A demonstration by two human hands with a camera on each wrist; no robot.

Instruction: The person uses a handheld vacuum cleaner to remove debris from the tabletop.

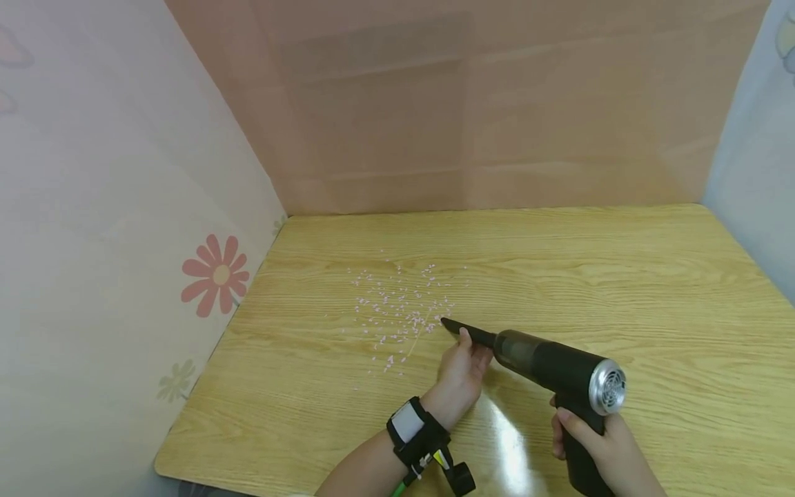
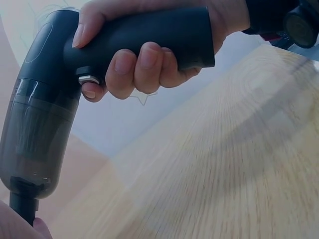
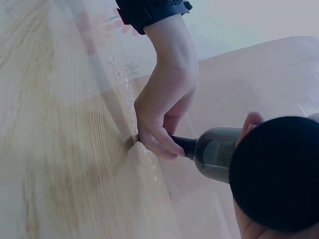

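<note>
With the right hand (image 1: 596,442) wrapped tight round the little vacuum (image 1: 553,369) and the left hand (image 1: 462,369) pinching its nozzle (image 1: 468,333), keep the tip low on the surface (image 1: 621,290) and slide slowly through the pink bits (image 1: 397,307).

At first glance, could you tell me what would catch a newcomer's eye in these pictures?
A black handheld vacuum stands out, low over the wooden table; the right hand grips its handle and the left hand holds its nozzle. Just ahead of the nozzle tip, small pink scraps lie scattered left of the table's centre.
</note>
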